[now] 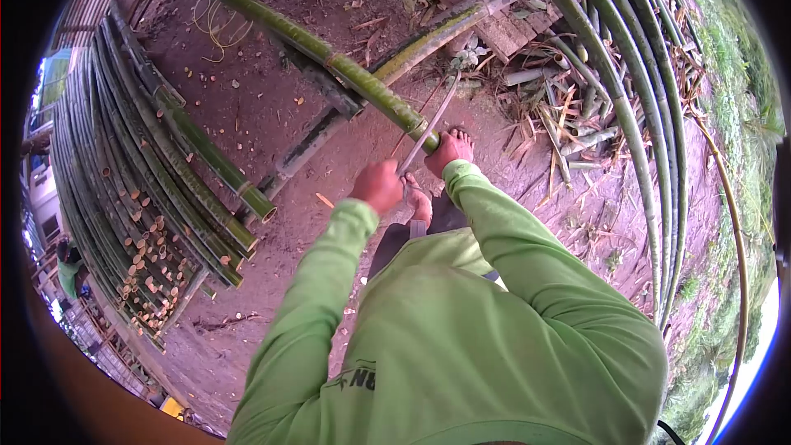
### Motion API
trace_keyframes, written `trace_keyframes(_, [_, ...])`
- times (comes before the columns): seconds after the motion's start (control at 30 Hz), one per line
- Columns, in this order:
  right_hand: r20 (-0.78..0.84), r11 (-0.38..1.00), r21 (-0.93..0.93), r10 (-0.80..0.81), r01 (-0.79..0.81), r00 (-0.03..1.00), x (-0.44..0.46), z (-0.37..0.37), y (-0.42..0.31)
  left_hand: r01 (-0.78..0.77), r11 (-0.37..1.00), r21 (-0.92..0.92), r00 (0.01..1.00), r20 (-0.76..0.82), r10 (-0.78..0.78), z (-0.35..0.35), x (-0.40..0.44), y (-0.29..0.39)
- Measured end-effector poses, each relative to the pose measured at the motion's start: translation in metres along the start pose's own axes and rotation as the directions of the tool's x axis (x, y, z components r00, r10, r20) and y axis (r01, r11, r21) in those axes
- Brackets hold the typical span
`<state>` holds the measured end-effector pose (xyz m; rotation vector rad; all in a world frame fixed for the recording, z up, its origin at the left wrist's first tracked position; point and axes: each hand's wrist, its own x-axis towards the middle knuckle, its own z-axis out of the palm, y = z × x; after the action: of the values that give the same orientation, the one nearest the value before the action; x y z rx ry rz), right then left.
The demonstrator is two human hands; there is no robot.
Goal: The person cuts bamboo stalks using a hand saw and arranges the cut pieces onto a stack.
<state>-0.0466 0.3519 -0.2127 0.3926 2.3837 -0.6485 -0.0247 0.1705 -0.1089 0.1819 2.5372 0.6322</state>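
My left hand [379,187] is closed round the handle end of a bow saw [439,112], whose thin curved frame reaches up and away to the right. The saw lies across a green bamboo pole [362,81] close to its near end. My right hand [448,153] is wrapped on that near end, just beyond the saw. The pole slants from the upper left and rests over a crosswise bamboo support [428,39]. A bare foot [418,200] shows below the saw, partly hidden by my left hand.
Stacked bamboo poles [148,148] fill the left side, with short cut pieces [148,259] on top. Long bamboo poles [630,107] curve down the right. Offcuts and splinters [568,107] lie heaped beside them. A person [69,268] is at the far left.
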Motion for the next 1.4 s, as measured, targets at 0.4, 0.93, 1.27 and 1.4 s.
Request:
trace_keyframes(0.4, [-0.017,1.000,-0.011,0.008,-0.009,1.000,-0.001,-0.015,0.009,0.030,1.000,-0.008,0.999,0.012,-0.030,-0.023,-0.013,0.015])
trace_keyframes(0.93, [-0.233,0.998,0.005,-0.059,0.061,0.971,0.031,-0.180,0.062,0.433,0.884,-0.174,0.895,0.202,-0.399,-0.039,-0.252,-0.049])
trace_keyframes(1.27, [-0.367,0.736,-0.249,-0.674,0.630,0.642,0.052,-0.118,-0.155,0.551,0.802,-0.232,0.834,0.157,-0.528,-0.021,-0.301,-0.055])
trace_keyframes(1.4, [-0.001,0.910,-0.227,-0.356,0.346,0.935,0.053,-0.064,-0.119,0.590,0.742,-0.318,0.795,0.072,-0.602,-0.007,-0.334,-0.061])
